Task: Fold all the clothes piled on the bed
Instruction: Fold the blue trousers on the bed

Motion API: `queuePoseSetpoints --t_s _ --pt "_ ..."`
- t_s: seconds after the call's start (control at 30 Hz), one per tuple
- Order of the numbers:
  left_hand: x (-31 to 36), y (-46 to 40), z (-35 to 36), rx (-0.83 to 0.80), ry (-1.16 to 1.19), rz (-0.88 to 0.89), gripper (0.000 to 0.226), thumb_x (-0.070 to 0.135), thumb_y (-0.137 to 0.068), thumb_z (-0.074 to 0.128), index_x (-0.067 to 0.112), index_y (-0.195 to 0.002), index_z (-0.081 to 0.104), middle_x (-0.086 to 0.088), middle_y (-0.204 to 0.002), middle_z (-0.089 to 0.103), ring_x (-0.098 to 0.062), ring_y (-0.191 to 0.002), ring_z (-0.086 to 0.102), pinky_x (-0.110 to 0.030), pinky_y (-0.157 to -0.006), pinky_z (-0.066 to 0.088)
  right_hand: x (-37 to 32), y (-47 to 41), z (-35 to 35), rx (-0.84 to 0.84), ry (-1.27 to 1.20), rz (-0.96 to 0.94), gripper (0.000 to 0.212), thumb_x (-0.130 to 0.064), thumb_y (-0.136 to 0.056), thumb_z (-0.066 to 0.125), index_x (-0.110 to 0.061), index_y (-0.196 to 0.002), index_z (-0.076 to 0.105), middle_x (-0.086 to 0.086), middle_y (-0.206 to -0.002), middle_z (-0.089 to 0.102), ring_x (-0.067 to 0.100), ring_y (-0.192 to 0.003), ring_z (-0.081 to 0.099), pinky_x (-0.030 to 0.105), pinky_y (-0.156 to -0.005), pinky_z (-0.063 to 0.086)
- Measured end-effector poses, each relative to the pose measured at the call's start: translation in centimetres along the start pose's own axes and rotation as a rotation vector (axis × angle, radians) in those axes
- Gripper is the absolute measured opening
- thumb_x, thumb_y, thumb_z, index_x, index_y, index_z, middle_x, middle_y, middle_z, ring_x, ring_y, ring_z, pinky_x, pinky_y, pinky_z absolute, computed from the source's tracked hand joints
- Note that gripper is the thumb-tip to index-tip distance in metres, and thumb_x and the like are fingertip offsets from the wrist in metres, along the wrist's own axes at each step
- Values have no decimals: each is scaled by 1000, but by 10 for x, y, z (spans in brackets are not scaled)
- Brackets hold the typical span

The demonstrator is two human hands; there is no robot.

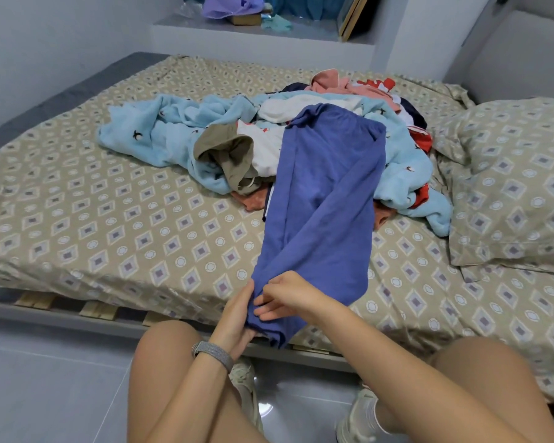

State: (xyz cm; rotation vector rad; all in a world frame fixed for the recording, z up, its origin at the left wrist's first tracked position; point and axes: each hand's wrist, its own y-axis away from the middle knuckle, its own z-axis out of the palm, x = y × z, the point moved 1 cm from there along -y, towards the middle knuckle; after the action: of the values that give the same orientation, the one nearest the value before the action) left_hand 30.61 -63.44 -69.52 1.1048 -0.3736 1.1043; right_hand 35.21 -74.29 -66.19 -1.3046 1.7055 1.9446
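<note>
Patterned beige bed filling grey room; one pile far; left hand, right hand both pinching one blue garment near.

pillow, purple cloth on ledge

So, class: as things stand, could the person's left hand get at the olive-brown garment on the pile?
Probably not yet: the left hand grips the blue garment, and the olive-brown garment lies well beyond it, though uncovered.

arms: bare, no sleeves
left wrist: grey woven band, at 7 o'clock
legs: bare
feet: pale sneakers, white sock, at 6 o'clock
</note>
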Motion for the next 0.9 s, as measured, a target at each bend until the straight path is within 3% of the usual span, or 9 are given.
queuePoseSetpoints --t_s 0.1,0.2,0.23,0.4,0.5,0.6,0.67,0.77,0.9 --pt "1 -2 0 -4 -85 37 28 26 -98 52 4 -113 63 -16 -96 70 -24 -82 69 -31 -65 58 -4 4 -2 -100 -7 6 30 -11 -95 36 -4 -99 65 16 -102 70 31 -93 70 42 -89 57" --pt "4 -6 -2 8 -274 107 25 19 -94 61 7 -115 62 -15 -102 72 -28 -95 70 -42 -83 56 -9 5 -10 -142 129 -53 43 -13 -97 38 -17 -138 50 9 -101 65 22 -77 66 35 -72 58" --pt "7 -8 -2 11 -343 126 21 19 -94 61 8 -112 64 -13 -100 73 -28 -97 69 -44 -86 55 -12 4 -15 -153 173 -70 47 -12 -95 38 -23 -140 48 7 -103 65 21 -76 65 33 -69 57" --pt "31 -27 -9 58 -578 168 22 20 -98 53 0 -102 62 -23 -103 67 -38 -102 63 -53 -90 48 -38 -27 -66 48 367 -195 23 -9 -91 53 -22 -101 68 -3 -85 66 12 -63 62 27 -62 57" --pt "49 -38 -14 82 -689 194 16 20 -99 50 11 -100 63 -9 -101 69 -26 -100 65 -40 -86 51 -58 -56 -111 235 503 -263 22 -6 -88 54 -20 -97 67 -1 -80 65 10 -61 61 21 -53 54" --pt "68 -53 -18 137 -825 239 12 19 -99 51 22 -90 59 7 -89 65 -16 -87 62 -20 -67 45 -78 -86 -160 411 743 -338 29 -3 -85 53 -15 -105 71 0 -91 70 17 -78 63 24 -73 54" --pt "77 -67 -19 176 -908 243 16 18 -98 51 17 -83 58 1 -80 62 -19 -77 57 -22 -61 40 -89 -105 -186 451 942 -337 37 -2 -84 53 -15 -115 68 5 -111 68 23 -103 62 30 -91 49" --pt "83 -85 -15 217 -917 251 20 20 -98 51 14 -82 60 -2 -78 63 -20 -75 57 -26 -62 39 -102 -125 -212 467 1173 -237 47 -4 -87 52 -24 -130 56 6 -129 55 28 -122 50 36 -92 48" --pt "84 -112 -7 275 -932 278 27 20 -98 51 11 -72 53 -1 -68 53 -18 -67 49 -26 -59 33 -116 -148 -246 611 1292 -146 44 -6 -91 48 -23 -132 51 8 -128 46 30 -123 43 39 -88 44"
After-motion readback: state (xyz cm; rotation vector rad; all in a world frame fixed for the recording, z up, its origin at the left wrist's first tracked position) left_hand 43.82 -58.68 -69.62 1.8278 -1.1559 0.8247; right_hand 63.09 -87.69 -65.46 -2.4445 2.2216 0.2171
